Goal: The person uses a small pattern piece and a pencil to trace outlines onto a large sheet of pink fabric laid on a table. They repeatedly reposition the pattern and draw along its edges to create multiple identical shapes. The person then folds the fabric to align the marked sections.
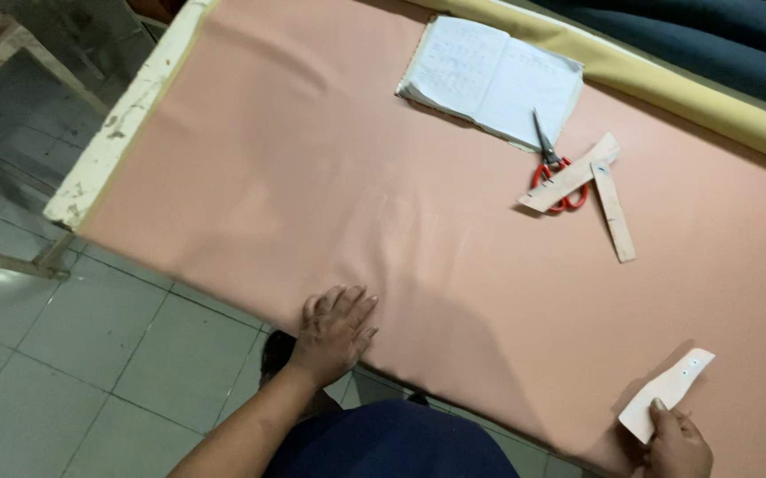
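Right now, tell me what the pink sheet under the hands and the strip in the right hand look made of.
Pink sheet: apparently woven fabric, matte; soft creases, drapes over the table edge. Strip in the right hand: probably stiff card or thin board, pale, holds flat unsupported. The left hand presses the sheet.

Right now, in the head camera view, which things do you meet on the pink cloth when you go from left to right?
left hand flat on the pink cloth → open notebook → red-handled scissors → right hand holding a pale paper strip.
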A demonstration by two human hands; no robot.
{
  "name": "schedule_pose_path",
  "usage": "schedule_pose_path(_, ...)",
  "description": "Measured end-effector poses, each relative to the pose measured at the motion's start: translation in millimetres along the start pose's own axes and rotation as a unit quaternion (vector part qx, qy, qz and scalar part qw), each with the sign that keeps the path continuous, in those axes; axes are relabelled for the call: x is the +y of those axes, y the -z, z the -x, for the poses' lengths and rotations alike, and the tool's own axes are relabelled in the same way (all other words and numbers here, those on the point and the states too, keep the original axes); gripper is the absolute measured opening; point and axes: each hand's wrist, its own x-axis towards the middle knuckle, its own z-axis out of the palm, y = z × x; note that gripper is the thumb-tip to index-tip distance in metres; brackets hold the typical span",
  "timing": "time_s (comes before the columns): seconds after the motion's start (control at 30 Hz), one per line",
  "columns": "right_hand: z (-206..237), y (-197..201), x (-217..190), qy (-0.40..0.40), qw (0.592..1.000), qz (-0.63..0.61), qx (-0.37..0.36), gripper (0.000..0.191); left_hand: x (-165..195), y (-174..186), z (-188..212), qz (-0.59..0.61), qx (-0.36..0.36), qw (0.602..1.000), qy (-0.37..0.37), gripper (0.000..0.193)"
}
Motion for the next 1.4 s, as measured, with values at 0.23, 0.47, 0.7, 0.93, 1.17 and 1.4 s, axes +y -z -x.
schedule_pose_path(0.23,104.5,-162.2,-21.2,0.088,0.965,-0.231,-0.090,0.026,-181.6,72.4,-60.7,-0.087,0.109,0.990,0.031,0.059)
schedule_pose_path(0.47,230.1,-338.7,-100.4,0.114,0.959,-0.045,-0.255,0.029,-342.3,146.9,-83.6,-0.104,0.080,0.987,0.092,0.060)
schedule_pose_path(0.7,271.7,-417.2,-146.2,0.141,0.943,0.060,-0.294,0.032,-369.9,145.5,-86.4,-0.124,0.107,0.983,0.085,0.060)
schedule_pose_path(0.93,285.9,-439.7,-164.1,0.167,0.937,0.119,-0.284,0.033,-378.9,142.2,-91.4,-0.090,0.134,0.984,0.079,0.059)
schedule_pose_path(1.17,320.9,-472.4,-177.6,0.152,0.931,0.084,-0.321,0.037,-394.3,152.6,-128.4,-0.112,0.039,0.993,0.026,0.058)
schedule_pose_path(1.4,342.5,-499.5,-181.5,0.150,0.954,0.159,-0.205,0.035,-468.4,210.4,-203.5,-0.076,0.035,0.996,-0.037,0.056)
